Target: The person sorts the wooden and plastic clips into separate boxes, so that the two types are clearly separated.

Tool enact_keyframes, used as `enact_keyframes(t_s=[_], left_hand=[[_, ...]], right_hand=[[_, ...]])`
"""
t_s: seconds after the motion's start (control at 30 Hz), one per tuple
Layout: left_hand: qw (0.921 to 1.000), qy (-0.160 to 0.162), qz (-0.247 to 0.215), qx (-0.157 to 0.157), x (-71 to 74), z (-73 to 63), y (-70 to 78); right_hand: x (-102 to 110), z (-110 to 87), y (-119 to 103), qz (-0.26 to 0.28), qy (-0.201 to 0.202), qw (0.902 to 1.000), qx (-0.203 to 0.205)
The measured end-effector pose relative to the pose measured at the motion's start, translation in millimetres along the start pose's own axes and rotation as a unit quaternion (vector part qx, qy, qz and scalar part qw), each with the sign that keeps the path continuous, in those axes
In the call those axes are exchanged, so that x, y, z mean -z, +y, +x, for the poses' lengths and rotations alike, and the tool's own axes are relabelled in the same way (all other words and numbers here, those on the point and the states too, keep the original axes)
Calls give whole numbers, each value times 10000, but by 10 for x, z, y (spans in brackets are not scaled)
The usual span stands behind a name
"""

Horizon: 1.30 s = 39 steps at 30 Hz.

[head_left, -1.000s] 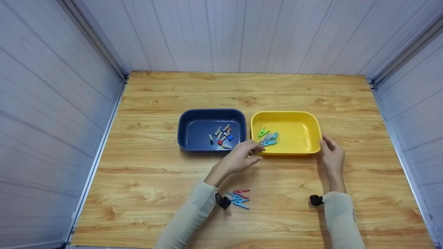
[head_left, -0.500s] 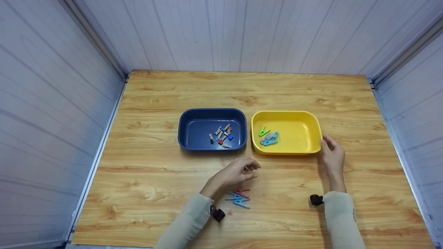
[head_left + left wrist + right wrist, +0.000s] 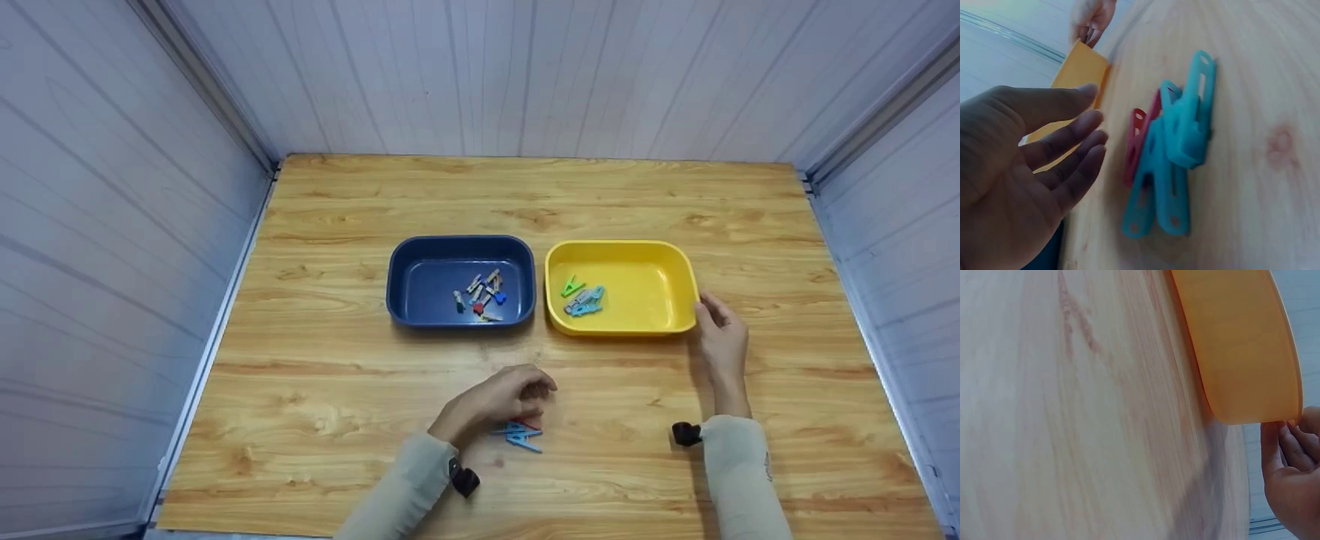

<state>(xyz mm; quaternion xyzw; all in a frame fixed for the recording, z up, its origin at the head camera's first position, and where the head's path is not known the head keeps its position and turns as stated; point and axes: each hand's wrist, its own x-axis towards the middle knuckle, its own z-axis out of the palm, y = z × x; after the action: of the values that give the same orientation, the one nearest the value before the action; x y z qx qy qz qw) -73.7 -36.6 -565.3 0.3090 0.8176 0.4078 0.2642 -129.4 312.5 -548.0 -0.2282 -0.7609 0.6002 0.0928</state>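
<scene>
My left hand hovers by a small pile of clothespins, thumb and fingers apart and holding nothing. Two blue clothespins lie over a red clothespin on the table, just beyond the fingertips in the left wrist view. From the head, that hand partly covers the pile. My right hand grips the right end of the yellow tub, thumb against its outer wall and a finger at the rim. Inside the tub's left side lie a green clothespin and several blue and greyish clothespins.
Left of the yellow tub stands a dark blue tub with several small wooden clothespins, some with coloured decorations. Both tubs rest on a wood-grain table, which pale panels enclose at the back and sides.
My left hand has moved from the yellow tub's near left corner back toward the person, down to the clothespin pile. My right hand and both tubs have stayed in place.
</scene>
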Motion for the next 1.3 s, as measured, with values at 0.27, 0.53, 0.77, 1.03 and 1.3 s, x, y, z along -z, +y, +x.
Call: enact_keyframes(t_s=[0.27, 0.53, 0.77, 1.03, 1.3], left_hand=[[9951, -246, 871, -404, -95, -55, -35], [9921, -269, 1129, -469, -110, -63, -37], [9919, -288, 1164, -418, -124, -56, -44], [9940, -160, 1034, -312, -109, -48, -59], [9978, 123, 588, -265, -13, 12, -34]], right_hand=[[2, 111, 194, -208, 39, 9997, 151], [5, 95, 191, -180, -35, 9995, 250], [0, 102, 207, -184, 55, 9992, 345], [6, 54, 89, -39, 23, 9998, 168], [9, 53, 87, 39, 30, 9995, 305]])
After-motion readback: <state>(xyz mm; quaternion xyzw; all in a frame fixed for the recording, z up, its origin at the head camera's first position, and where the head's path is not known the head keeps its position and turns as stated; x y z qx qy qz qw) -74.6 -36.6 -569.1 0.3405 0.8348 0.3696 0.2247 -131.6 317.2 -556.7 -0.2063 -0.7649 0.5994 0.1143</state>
